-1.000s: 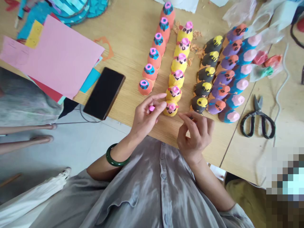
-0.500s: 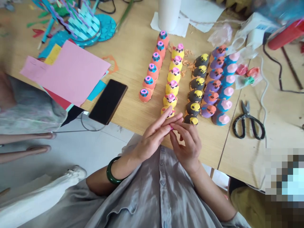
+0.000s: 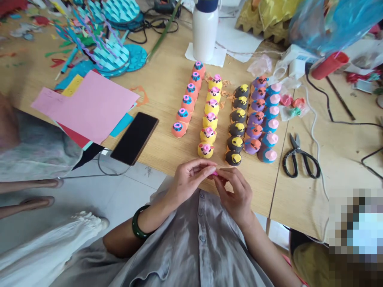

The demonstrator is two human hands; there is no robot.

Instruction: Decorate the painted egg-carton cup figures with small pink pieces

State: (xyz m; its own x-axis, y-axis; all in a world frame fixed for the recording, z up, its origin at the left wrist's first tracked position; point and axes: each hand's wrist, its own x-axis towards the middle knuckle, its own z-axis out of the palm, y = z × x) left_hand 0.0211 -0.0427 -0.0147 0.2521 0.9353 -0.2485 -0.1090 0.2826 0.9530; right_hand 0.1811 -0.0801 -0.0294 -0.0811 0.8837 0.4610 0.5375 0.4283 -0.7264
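Observation:
Between my fingertips is a small piece of pink clay [image 3: 214,173], mostly covered by the fingers. My left hand [image 3: 191,177] pinches it from the left with thumb and fingers, a dark green bangle on that wrist. My right hand [image 3: 235,189] closes on it from the other side. Both hands are at the table's front edge, just below a yellow row of bumps [image 3: 209,121] with pink tops and small faces. Beside it stand an orange row [image 3: 188,103], a black row with yellow tops [image 3: 238,115], a purple row [image 3: 256,117] and a blue row with pink tops [image 3: 272,125].
Black-handled scissors [image 3: 299,156] lie on the right by a grey cable. A phone [image 3: 135,138] and pink paper [image 3: 89,105] are at left. Behind stand a white bottle [image 3: 205,34], a blue woven-paper craft [image 3: 110,56] and a red roll [image 3: 330,65]. Another person is at the left edge.
My left fingers, stretched out before, are now bent around the pink clay. The view has tilted up, showing more of the table's far side; the hands stay together.

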